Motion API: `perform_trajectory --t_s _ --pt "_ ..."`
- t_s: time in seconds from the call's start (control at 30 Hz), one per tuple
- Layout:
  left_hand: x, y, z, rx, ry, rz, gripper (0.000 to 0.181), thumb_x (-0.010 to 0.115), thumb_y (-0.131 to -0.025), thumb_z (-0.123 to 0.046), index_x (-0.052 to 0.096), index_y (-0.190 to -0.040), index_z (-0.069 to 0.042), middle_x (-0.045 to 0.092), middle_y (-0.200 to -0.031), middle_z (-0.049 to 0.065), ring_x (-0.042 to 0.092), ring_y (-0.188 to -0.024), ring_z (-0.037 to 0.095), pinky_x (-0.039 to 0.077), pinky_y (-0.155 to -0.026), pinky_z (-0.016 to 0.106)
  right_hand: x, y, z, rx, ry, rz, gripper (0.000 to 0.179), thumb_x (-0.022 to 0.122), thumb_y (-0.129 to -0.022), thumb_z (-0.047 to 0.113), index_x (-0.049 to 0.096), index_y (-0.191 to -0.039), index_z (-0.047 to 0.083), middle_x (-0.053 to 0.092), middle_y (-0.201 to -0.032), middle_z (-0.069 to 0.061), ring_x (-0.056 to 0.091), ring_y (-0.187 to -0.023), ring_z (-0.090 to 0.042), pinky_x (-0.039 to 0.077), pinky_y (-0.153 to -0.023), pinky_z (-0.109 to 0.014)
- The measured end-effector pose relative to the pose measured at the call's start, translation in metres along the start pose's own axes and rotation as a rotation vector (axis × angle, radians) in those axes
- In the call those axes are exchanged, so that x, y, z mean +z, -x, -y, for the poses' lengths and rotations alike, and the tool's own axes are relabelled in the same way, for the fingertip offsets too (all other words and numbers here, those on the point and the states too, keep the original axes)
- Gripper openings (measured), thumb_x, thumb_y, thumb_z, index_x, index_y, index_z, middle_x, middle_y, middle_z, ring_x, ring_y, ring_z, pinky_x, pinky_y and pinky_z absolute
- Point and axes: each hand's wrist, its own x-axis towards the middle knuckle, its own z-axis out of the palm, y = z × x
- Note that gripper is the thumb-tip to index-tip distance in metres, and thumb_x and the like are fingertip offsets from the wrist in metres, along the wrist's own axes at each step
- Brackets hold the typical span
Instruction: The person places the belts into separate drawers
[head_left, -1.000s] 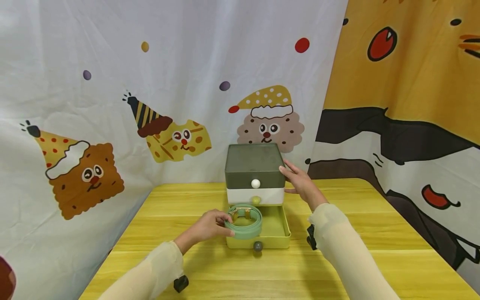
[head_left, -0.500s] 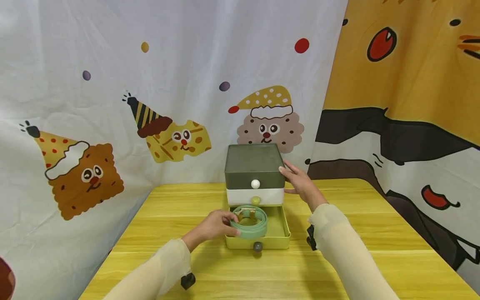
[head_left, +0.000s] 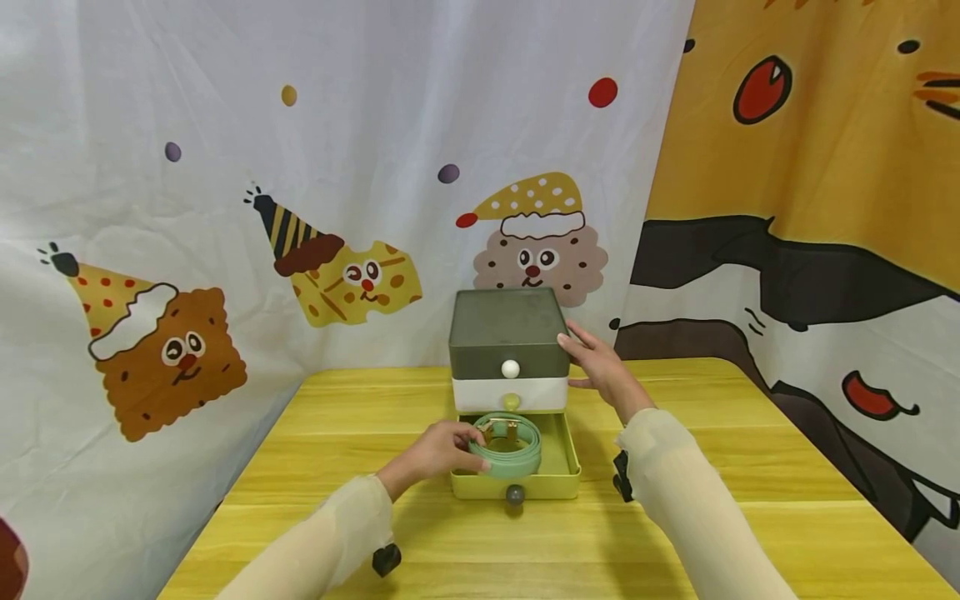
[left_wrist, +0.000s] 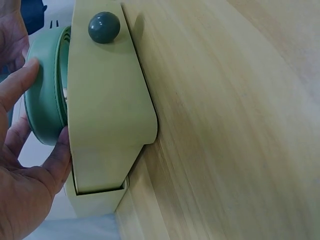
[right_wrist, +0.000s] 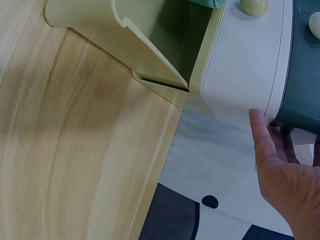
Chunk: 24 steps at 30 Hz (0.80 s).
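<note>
My left hand (head_left: 438, 454) grips the left side of a coiled mint-green belt (head_left: 517, 461) with gold metal fittings. The coil is over the pulled-out yellow-green bottom drawer (head_left: 558, 483), which has a grey round knob (head_left: 514, 495). In the left wrist view, thumb and fingers pinch the belt (left_wrist: 46, 87) at the drawer's top edge; whether it touches the drawer floor is hidden. My right hand (head_left: 603, 367) rests against the right side of the small drawer unit (head_left: 510, 321), fingers straight on its dark green and white tiers. Part of the drawer's inside shows in the right wrist view.
The unit stands on a wood-grain table (head_left: 360, 400) near its back edge. Its white middle drawer (head_left: 480, 393) and dark green top drawer (head_left: 480, 362) are closed. Behind hangs a printed cloth (head_left: 360, 100) with cartoon figures.
My left hand has carried the belt coil to the right, from the drawer's left side further over its inside. My right hand stays in place against the unit.
</note>
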Motion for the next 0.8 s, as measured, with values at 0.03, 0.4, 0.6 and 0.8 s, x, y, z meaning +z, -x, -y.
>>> perform_trajectory --t_s 0.03,0.4,0.6,0.8 --pt "0.0005 -0.0005 -0.0001 -0.001 -0.002 -0.001 0.023 0.085 -0.081 -0.019 0.069 -0.094 -0.01 0.061 -0.075 0.003 0.05 -0.067 0.013 0.043 -0.058 0.028 0.0002 0.0 0.0002 0.002 0.002 -0.001 0.07 0.055 -0.1 0.047 0.019 -0.158 0.036 0.012 -0.165 -0.006 0.025 -0.146 -0.035 0.038 -0.105 -0.058" --pt "0.0031 -0.0043 -0.0021 -0.023 -0.042 -0.013 0.023 0.083 -0.082 -0.025 0.069 -0.094 -0.013 0.059 -0.076 0.002 0.046 -0.067 0.013 0.04 -0.058 0.028 0.0012 -0.0001 0.0007 0.001 -0.008 -0.004 0.069 0.055 -0.1 0.047 0.02 -0.158 0.036 0.013 -0.165 -0.007 0.025 -0.146 -0.036 0.038 -0.105 -0.059" --pt "0.0056 -0.0073 0.0012 -0.025 -0.057 -0.018 0.021 0.083 -0.082 -0.025 0.069 -0.093 -0.015 0.058 -0.073 0.001 0.045 -0.065 0.012 0.04 -0.057 0.028 -0.0001 0.0002 0.0 -0.003 0.003 0.0 0.07 0.055 -0.1 0.048 0.019 -0.158 0.036 0.014 -0.165 -0.006 0.026 -0.146 -0.035 0.039 -0.104 -0.058" --pt "0.0092 -0.0089 0.0026 -0.026 -0.064 -0.028 0.021 0.084 -0.081 -0.026 0.069 -0.092 -0.016 0.056 -0.07 -0.001 0.043 -0.062 0.012 0.038 -0.056 0.028 -0.0004 0.0013 -0.0007 -0.007 0.019 0.0 0.072 0.055 -0.099 0.05 0.018 -0.159 0.036 0.012 -0.165 -0.005 0.025 -0.146 -0.035 0.041 -0.103 -0.057"
